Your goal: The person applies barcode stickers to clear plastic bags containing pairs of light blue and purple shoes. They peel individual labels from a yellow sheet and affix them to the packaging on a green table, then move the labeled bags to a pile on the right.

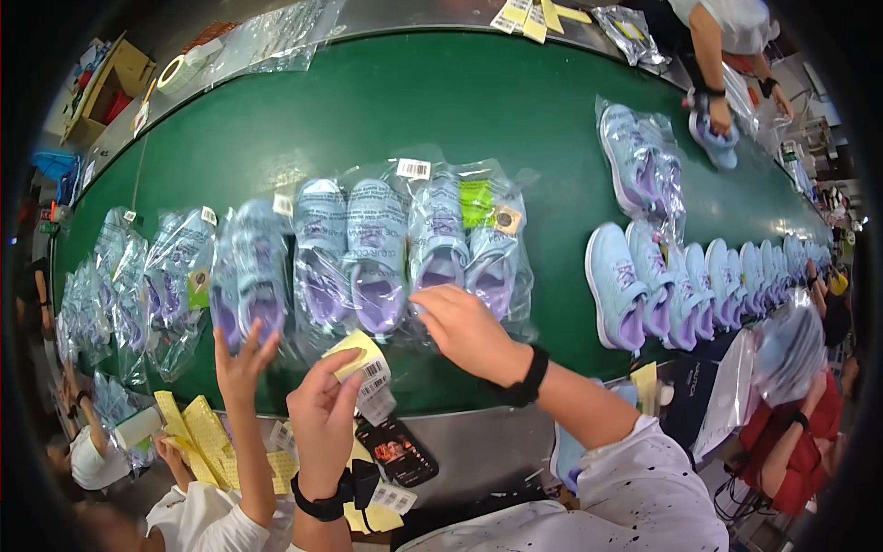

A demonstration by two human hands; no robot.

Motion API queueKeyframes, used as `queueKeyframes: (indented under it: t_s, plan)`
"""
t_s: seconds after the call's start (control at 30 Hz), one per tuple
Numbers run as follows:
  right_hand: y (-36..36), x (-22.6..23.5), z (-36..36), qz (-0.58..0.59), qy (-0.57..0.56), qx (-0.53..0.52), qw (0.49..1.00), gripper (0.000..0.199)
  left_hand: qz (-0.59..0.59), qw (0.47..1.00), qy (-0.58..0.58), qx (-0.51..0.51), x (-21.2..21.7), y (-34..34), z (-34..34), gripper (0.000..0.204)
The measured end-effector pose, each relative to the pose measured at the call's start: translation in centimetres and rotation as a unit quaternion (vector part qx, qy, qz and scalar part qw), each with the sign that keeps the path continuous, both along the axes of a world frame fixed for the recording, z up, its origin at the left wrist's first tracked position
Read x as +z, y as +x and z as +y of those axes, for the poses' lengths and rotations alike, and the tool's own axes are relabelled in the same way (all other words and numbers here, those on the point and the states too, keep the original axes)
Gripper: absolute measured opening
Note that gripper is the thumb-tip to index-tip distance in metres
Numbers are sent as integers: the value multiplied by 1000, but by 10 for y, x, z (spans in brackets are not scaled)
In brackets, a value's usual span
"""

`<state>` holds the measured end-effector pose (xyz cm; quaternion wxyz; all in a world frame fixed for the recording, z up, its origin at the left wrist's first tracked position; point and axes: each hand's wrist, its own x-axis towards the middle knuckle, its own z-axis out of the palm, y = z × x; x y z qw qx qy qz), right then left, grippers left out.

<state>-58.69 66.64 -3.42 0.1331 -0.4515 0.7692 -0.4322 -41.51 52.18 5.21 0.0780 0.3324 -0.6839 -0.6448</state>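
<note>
Between the thumb and fingers of the left hand, a strip of labels with yellow backing is being held in a closed pinch. Just to the right, the right hand is being held over the near end of a bagged pair of shoes, its fingertips curled close together; whether a sticker is being gripped there cannot be told. Beside that pair, another bagged pair is being borne by the green table. At their far edge a white label is being shown, though which bag it belongs to is unclear. Farther left, where a co-worker's hand is being raised, labels are being carried by several bags, so labelling there is being judged done. Off to the right, a long row of unbagged shoes is being left, apparently, for bagging and labelling.
</note>
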Motion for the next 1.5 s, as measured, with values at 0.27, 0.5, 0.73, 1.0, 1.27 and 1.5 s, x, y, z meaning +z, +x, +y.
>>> queueKeyframes:
  t_s: [0.27, 0.5, 0.73, 1.0, 1.27, 1.5]
  plan:
    - [38, 82, 14, -210, -103, 32, 972, 12, -4, 999, 6, -32, 25, 4, 22, 20]
    - [47, 81, 28, -133, -133, 6, 982, 10, 1, 999, 28, -45, 20, 3, 34, 21]
    - [41, 78, 37, 15, -162, 18, 987, 11, -30, 996, 73, -50, 13, -5, 47, 45]
    - [-128, 42, 8, 225, -50, -170, 958, 66, -6, 997, 78, 9, 7, -27, 55, 49]
    - [-259, -44, 62, -285, -4, -224, 932, 79, -20, 994, 112, -10, 1, -39, 69, 48]
    - [-255, -37, 89, -413, -22, -240, 878, 88, -42, 995, 88, -15, -6, -43, 68, 47]
